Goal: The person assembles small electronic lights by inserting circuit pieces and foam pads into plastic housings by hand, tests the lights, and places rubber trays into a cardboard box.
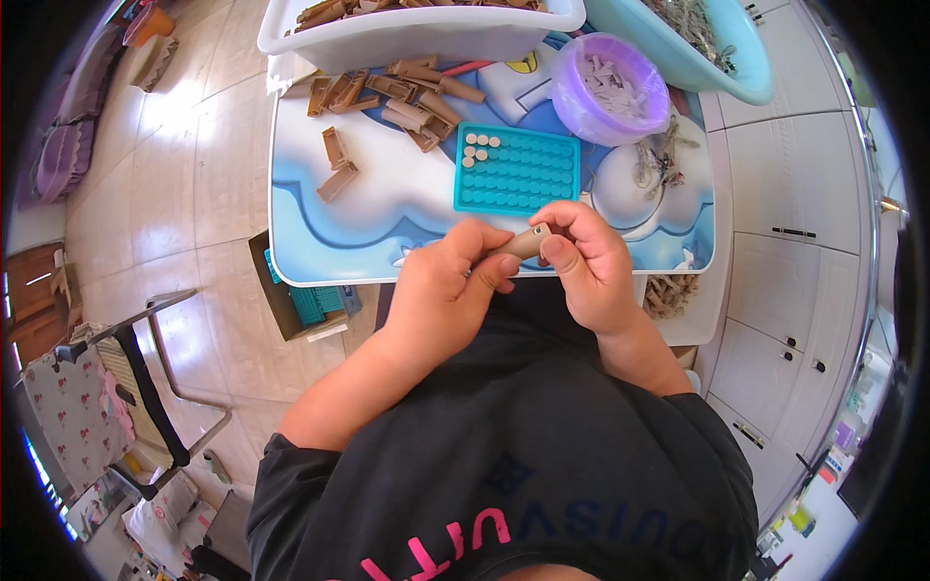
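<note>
Just over the front edge of the table, a short tan tube-shaped plastic piece (526, 242) is held between my two hands. My left hand (448, 288) pinches its left end with thumb and fingers. At its right end, where a small dark hole shows, the thumb and fingers of my right hand (589, 266) close on it. Beyond my hands lies a teal tray (518, 202) with rows of round hollows. Several small round beige pieces (481, 141) sit in its upper left corner. Brown plastic casings (412, 102), some opened out, lie heaped behind it to the left.
A white bin (417, 50) of brown casings stands at the back. Beside it are a purple bowl (581, 116) of small pale pieces and a light blue tub (746, 77). On the floor, a cardboard box (281, 305) holds teal trays. White cabinets (799, 184) line the right side.
</note>
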A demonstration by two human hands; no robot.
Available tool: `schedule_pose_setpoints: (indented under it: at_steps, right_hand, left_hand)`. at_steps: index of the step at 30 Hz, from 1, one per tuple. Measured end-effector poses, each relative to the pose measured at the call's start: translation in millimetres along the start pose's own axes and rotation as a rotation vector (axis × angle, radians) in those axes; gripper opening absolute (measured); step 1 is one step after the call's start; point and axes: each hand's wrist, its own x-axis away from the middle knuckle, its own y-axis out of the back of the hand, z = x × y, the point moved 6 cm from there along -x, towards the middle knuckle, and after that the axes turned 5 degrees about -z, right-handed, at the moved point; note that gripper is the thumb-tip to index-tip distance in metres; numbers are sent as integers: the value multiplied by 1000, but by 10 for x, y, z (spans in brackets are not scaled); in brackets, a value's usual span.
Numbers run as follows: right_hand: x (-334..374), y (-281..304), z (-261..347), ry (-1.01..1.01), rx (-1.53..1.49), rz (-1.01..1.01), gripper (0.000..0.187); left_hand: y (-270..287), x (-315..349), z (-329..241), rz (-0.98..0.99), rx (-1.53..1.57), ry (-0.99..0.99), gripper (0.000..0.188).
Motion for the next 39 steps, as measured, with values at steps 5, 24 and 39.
schedule_pose_setpoints:
  at_steps: [5,24,39]
  right_hand:
    - [35,20,-101,-51,-213,-22,21]
    - [1861,3731,-1133,-420,105,-1118,23]
    - [-332,1410,108,473,1220,-593,25]
  left_hand:
    - [0,-46,-133,-31,-120,-218,19]
    - [1306,-226,229,-571,-865,-331,10]
    - [-172,152,-115,897,-202,-161,13]
